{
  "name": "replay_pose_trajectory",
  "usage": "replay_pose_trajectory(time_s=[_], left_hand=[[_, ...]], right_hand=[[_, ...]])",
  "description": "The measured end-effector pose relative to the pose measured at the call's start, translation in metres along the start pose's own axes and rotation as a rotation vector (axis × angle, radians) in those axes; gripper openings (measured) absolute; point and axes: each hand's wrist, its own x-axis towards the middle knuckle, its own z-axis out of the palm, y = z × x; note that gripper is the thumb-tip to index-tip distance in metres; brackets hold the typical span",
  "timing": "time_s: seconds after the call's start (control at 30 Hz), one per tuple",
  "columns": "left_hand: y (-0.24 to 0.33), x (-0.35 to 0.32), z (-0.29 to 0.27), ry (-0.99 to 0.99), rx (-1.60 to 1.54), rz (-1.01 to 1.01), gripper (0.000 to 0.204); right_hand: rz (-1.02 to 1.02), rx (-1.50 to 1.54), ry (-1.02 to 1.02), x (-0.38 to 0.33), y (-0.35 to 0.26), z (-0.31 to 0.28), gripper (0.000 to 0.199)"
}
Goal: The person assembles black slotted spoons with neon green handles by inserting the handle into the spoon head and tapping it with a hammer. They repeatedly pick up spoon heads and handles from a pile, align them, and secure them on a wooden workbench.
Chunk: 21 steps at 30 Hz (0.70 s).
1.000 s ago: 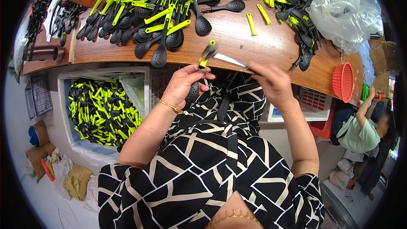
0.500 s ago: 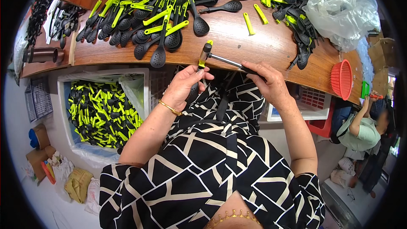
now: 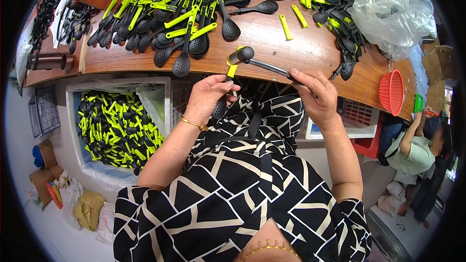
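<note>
My left hand (image 3: 208, 99) is closed around the neck of a black slotted spoon (image 3: 232, 71). Its green handle end rests on the table edge, while its perforated bowl hangs below my fingers. In my right hand (image 3: 318, 96) is a small hammer (image 3: 273, 67) with a metal shaft and a black-tipped head. The hammer head lies over the spoon's green handle; whether they touch I cannot tell. Two loose green handle pieces (image 3: 285, 28) lie farther back on the wooden table (image 3: 262, 29).
Piled spoons (image 3: 181, 63) with green handles cover the table's left and back. More black spoons (image 3: 346, 65) and a clear plastic bag (image 3: 388, 14) are at right. A red basket (image 3: 391, 92) sits at the right edge. Below left, a white bin (image 3: 167, 102) holds many spoons. Another person (image 3: 412, 150) works at far right.
The hammer head has swung from upright to tilted over the handle. My right hand has moved slightly right and turned; my left hand still holds the spoon, slightly lower.
</note>
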Motion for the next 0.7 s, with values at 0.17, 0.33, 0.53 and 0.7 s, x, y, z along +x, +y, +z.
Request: replay_pose_trajectory(time_s=[0.17,0.33,0.53,0.7], left_hand=[[-0.009,0.002,-0.002,-0.009,-0.052,0.049,0.031],[-0.003,-0.001,0.003,0.012,-0.038,0.032,0.031],[-0.015,0.003,-0.004,-0.067,0.005,0.158,0.03],[-0.024,-0.033,-0.048,-0.007,0.266,0.312,0.03]], right_hand=[[0.043,-0.084,-0.114,-0.004,0.003,0.005,0.042],[0.035,0.015,-0.043,-0.01,0.004,0.011,0.045],[0.282,0.133,-0.193,-0.013,0.028,0.0,0.04],[0.4,-0.014,-0.236,-0.015,0.058,-0.035,0.031]])
